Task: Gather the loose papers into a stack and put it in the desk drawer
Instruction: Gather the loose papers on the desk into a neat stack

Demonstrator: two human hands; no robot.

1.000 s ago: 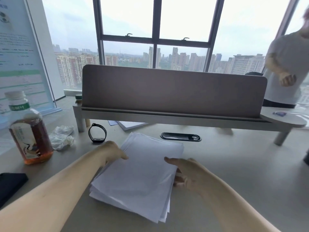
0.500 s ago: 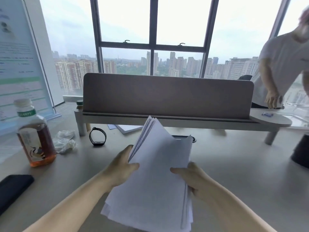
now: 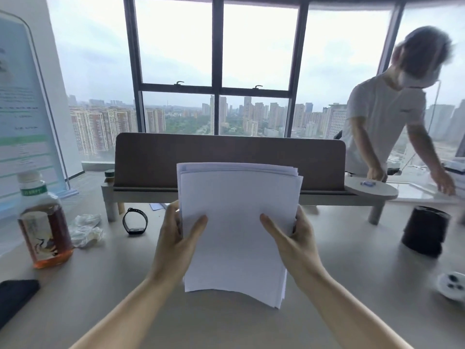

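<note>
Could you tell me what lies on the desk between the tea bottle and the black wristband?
In the head view, a crumpled white tissue lies between the tea bottle and the black wristband; nothing else shows there.

Bright daylight floods through the window [image 3: 216, 59]; edges bend and blur.

Hidden, cropped and blurred parts of the desk scene

The upright stack of white paper sheets [image 3: 236, 230] hides the fingers of the left hand [image 3: 176, 244] and right hand [image 3: 293, 241] behind it, and covers the middle of the brown desk divider panel [image 3: 151, 159]. The flat black object [image 3: 15, 298] is cut by the left edge, the white round object [image 3: 451, 285] by the right. The print on the standing poster [image 3: 22, 109] is too blurred to read.
</note>
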